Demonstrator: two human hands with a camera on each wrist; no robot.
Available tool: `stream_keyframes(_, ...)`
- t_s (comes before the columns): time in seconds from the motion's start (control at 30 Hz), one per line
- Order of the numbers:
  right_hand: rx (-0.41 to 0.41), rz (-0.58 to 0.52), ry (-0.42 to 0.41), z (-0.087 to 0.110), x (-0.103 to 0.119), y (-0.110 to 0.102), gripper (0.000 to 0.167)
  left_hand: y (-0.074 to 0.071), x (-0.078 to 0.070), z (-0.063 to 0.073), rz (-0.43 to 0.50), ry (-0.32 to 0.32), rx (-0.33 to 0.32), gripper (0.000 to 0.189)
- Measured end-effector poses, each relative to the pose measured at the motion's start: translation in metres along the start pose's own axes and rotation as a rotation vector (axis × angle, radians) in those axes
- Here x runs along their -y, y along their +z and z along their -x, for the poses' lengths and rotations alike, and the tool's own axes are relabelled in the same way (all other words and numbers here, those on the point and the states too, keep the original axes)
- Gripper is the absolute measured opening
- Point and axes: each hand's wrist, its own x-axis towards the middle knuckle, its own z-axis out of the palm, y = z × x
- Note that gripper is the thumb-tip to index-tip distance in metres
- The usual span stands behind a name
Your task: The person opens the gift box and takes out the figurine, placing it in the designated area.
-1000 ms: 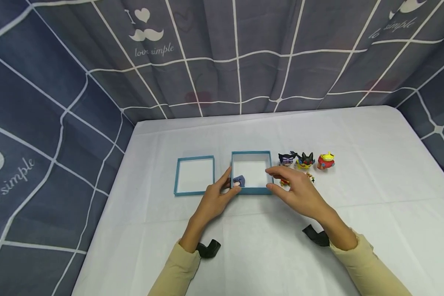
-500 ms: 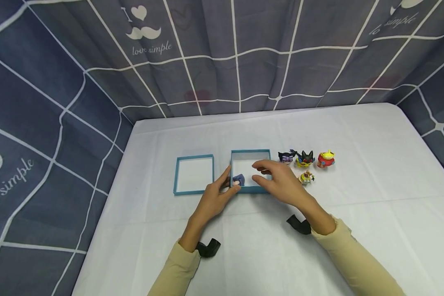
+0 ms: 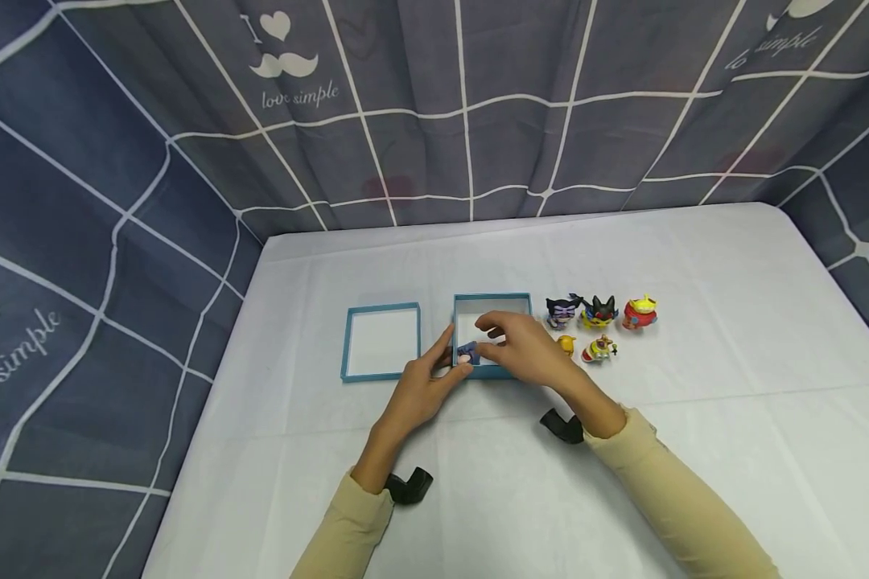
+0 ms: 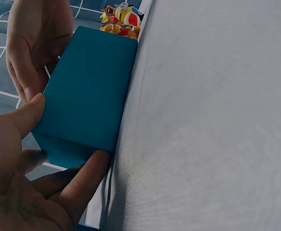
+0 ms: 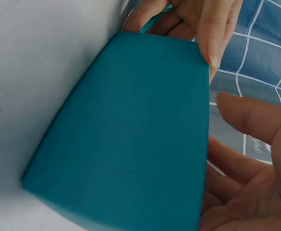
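Note:
A teal box (image 3: 492,372) with a white inside stands uncovered on the table. My left hand (image 3: 422,392) holds its near left corner, thumb at the rim and fingers along the side; the left wrist view shows the thumb (image 4: 27,115) against the teal wall. Inside that corner lies a small blue-hooded figurine (image 3: 467,351). Over the box reaches my right hand (image 3: 527,347), its thumb beside the figurine. In the right wrist view the right thumb (image 5: 251,115) stands apart from the fingers, and nothing shows between them. The right fingertips partly cover the box's inside.
Left of the box lies its teal-rimmed lid (image 3: 381,376), white side up. To the right stand several figurines: a purple-and-black one (image 3: 562,313), a black-eared one (image 3: 599,312), a red one with a yellow head (image 3: 640,313), an orange one (image 3: 566,345) and a multicoloured one (image 3: 598,349).
My right hand has moved left from the box's right edge to over its inside, near the blue-hooded figurine, uncovering the figurines behind it. The left hand stays at the corner.

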Motion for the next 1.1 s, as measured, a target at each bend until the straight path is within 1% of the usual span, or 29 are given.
stream_keyframes(0.13, 0.039, 0.017, 0.012, -0.007, -0.001, 0.004, 0.039, 0.000, 0.001, 0.000, -0.004, -0.007, 0.001, 0.073)
stream_keyframes(0.37, 0.069, 0.053, 0.015, -0.015, -0.002, 0.008, 0.039, 0.000, 0.001, 0.000, 0.003, -0.015, -0.003, 0.072)
stream_keyframes(0.6, 0.109, 0.064, 0.056, -0.022, -0.004, 0.011, 0.043, 0.000, 0.001, -0.001, 0.003, 0.013, -0.002, 0.072)
stream_keyframes(0.8, 0.147, 0.056, 0.067, -0.029, -0.008, 0.015, 0.044, 0.000, 0.000, -0.001, 0.005, 0.024, 0.003, 0.073)
stream_keyframes(0.97, 0.172, 0.046, 0.062, -0.032, -0.011, 0.017, 0.045, 0.000, 0.001, -0.001, 0.007, 0.010, 0.003, 0.073)
stream_keyframes(1.1, 0.204, 0.060, 0.037, -0.033, -0.013, 0.018, 0.043, 0.000, 0.002, -0.001, 0.002, 0.006, 0.005, 0.073)
